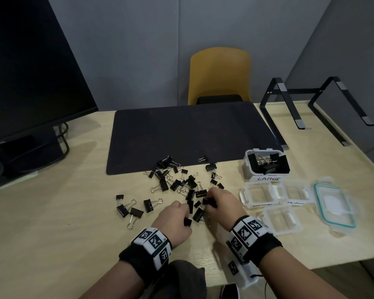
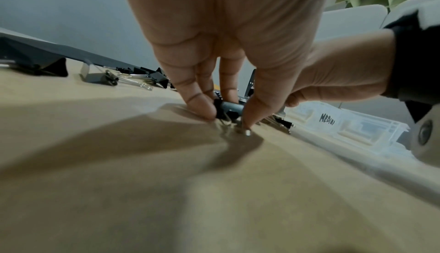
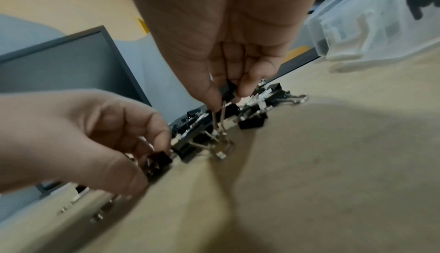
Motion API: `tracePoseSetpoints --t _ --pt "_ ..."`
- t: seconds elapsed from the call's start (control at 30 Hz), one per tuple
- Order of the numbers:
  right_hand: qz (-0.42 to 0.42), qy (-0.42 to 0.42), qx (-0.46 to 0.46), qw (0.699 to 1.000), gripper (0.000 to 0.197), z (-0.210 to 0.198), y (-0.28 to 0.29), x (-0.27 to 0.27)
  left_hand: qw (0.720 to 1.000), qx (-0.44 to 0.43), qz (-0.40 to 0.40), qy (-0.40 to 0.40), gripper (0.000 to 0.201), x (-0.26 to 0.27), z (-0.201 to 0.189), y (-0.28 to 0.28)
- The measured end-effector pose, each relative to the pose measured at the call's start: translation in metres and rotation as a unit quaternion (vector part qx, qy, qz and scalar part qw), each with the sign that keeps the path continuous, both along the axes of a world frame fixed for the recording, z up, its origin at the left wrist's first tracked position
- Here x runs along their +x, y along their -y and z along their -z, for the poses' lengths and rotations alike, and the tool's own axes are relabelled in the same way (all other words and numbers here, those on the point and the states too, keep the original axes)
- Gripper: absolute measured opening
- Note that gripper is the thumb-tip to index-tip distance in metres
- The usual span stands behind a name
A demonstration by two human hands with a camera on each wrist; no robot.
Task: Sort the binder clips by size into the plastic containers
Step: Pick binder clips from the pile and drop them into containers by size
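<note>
- my left hand (image 1: pixel 172 221) is at about 6 o'clock of the binder clips (image 1: pixel 177 184) pile; fingers curled, thumb and fingertips pinching a small black clip (image 1: pixel 187 222) right at the desk (image 1: pixel 52 234) surface
- my right hand (image 1: pixel 221 205) sits just to the right of it, at about 5 o'clock of the pile; it's pinching another small clip (image 3: pixel 229 90) by the black body, and the wire handles dangle down into a tangle of other clips
- the rest are scattered loose across the desk and the near edge of the dark mat (image 1: pixel 188 134); a few bigger ones sit off at 8 o'clock
- the LARGE container (image 1: pixel 268 166) at about 2 o'clock already has big clips in it; the clear tub marked medium (image 1: pixel 294 192) and the tub beside it (image 1: pixel 257 194) look empty from here
- handling-wise I'd guess these are light, stiff little steel things; painted bodies are a bit slick, and the wire loops swing and hook onto neighbours
- so I reckon grabbing the black body across its flat sides is best; lifting by a handle risks dragging a chain of others along
- not fragile at all, so dropping them into a tub should be fine
</note>
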State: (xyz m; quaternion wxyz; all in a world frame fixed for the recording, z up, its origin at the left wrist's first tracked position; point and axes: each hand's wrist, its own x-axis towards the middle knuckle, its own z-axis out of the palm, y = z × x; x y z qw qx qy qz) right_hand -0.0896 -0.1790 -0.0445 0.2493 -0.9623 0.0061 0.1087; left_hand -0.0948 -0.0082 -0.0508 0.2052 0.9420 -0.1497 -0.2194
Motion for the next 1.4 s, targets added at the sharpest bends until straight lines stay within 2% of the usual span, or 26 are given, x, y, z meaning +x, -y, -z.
tracePoseSetpoints --t 0.1,0.33,0.5,0.7,0.9,1.07,1.4 --pt "0.020 0.020 0.051 0.998 0.020 -0.008 0.004 -0.002 1.000 0.006 -0.001 -0.008 0.023 0.003 -0.002 0.002" --pt "0.046 0.041 0.091 0.994 0.041 -0.036 0.038 -0.002 0.999 -0.035 -0.035 -0.019 0.023 0.007 -0.019 0.012" --pt "0.084 0.036 0.095 0.991 0.032 -0.050 0.079 -0.003 0.994 -0.086 -0.065 -0.002 0.014 0.011 -0.034 0.033" --pt "0.137 0.034 0.051 0.989 0.014 -0.051 0.124 -0.006 0.979 -0.167 -0.113 0.003 0.019 0.018 -0.043 0.062" --pt "0.095 0.020 -0.028 0.995 0.012 -0.033 0.139 -0.005 0.969 -0.194 -0.150 0.005 0.017 0.023 -0.043 0.092" --pt "0.065 0.020 -0.073 0.995 0.021 -0.023 0.141 -0.003 0.959 -0.220 -0.178 0.009 0.014 0.028 -0.041 0.121" --pt "0.064 0.022 -0.021 0.997 0.019 -0.021 0.158 -0.007 0.967 -0.198 -0.153 0.044 0.009 0.032 -0.035 0.172"
